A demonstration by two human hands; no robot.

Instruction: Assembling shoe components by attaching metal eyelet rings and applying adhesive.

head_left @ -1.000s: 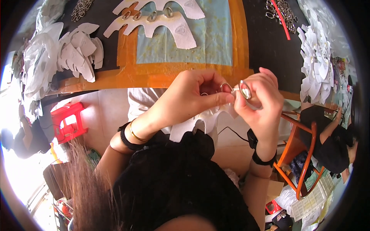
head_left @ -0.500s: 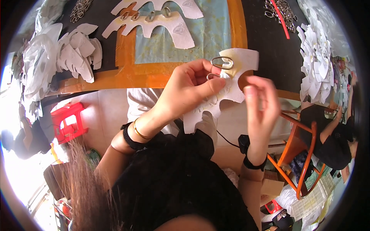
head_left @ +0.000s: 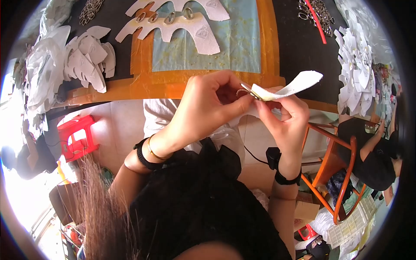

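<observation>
Toward two o'clock from the middle of the head view, the white scalloped piece (head_left: 299, 83) now curls edge-on; half a second ago it faced the camera. The right hand (head_left: 287, 119), then loose beside it, pinches it. At twelve o'clock the left hand (head_left: 208, 104) grips it by a metal ring (head_left: 248, 89), whose seating, mostly covered, is hard to judge.

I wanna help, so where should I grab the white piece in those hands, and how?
I'd probably pinch the white piece by its upturned tip, thumb on one face and finger on the other, coming from the right. That tip looks thin and sticks out free past the right hand, while the metal ring sits farther in, crowded by fingertips.
</observation>
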